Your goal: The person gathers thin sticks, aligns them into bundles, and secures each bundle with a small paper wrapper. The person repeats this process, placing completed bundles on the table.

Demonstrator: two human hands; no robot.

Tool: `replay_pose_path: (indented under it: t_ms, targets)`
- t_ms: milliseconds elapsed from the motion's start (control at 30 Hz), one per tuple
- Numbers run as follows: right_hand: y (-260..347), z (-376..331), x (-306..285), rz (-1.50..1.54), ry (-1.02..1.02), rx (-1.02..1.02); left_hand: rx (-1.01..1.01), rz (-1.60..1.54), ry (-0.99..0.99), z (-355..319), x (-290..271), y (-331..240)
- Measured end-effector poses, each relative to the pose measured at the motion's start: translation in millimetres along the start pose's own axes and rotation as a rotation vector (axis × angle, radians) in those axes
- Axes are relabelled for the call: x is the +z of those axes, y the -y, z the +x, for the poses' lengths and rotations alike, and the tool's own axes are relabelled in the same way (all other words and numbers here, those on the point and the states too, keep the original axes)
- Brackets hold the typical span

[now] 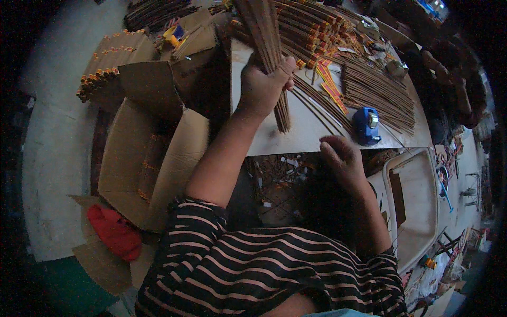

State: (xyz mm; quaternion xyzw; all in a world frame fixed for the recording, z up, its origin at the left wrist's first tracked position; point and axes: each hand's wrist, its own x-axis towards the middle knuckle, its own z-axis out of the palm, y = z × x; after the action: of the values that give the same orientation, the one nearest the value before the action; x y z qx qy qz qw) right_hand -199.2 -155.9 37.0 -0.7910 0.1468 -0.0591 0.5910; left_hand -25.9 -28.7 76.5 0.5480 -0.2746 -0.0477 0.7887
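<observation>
Incense-stick bundle [265,39]: tilted, over desk [303,136]
Left hand [268,82]: wrapped round bundle's lower part
Right hand [342,159]: fingers curled, can't tell if pinching; near blue tape dispenser [367,127]
Desk: loose sticks [377,95], banded bundles [314,26]
Desk's left: open carton [182,156]

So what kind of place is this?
Probably a small workshop where sticks get bundled: loose sticks lie on the table, banded bundles are piled there too, and an open box stands on the left.
</observation>
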Motion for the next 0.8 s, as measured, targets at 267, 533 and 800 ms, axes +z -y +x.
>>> replay_pose_path:
  t_ms: [267, 533, 800]
  targets:
    - [22, 18, 43, 0.494, 0.611, 0.219, -0.398, -0.867, 0.212, -37, -19, 12]
    - [-20, 12, 79, 0.015, 0.287, 0.139, -0.424, -0.495, -0.243, -55, -25, 40]
    - [0, 9, 92, -0.131, 0.253, 0.252, -0.551, -0.551, -0.313, -48, -40, 56]
